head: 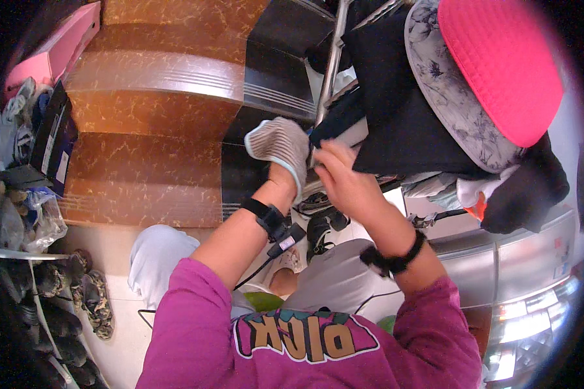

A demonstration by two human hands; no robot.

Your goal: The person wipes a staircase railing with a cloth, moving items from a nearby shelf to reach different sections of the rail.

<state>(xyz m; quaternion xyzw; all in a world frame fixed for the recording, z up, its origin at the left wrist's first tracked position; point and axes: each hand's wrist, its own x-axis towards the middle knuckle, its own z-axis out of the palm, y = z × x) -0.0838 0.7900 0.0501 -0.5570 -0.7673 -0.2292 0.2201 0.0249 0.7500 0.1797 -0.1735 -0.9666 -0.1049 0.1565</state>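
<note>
A brown-and-white striped cloth item with a pale blue edge [284, 143] covers my left hand [281, 163], so its fingers are hidden and I cannot tell whether they are closed on the cloth. Just to the right, my right hand [343, 180] is blurred, its fingers bent beside a metal rail [332, 73]. Whether it holds anything is unclear. Black fabric [394, 102] hangs right behind it, near a grey patterned brim [447, 92] and a bright pink hat brim [506, 68].
Brown marble-look stairs [151, 160] rise ahead. At left are a pink box [53, 56], plastic bags [41, 219] and a rack of shoes [63, 311]. Camouflage shoes [97, 301] and black sandals [319, 236] lie on the floor. A silver cabinet [472, 272] stands at right.
</note>
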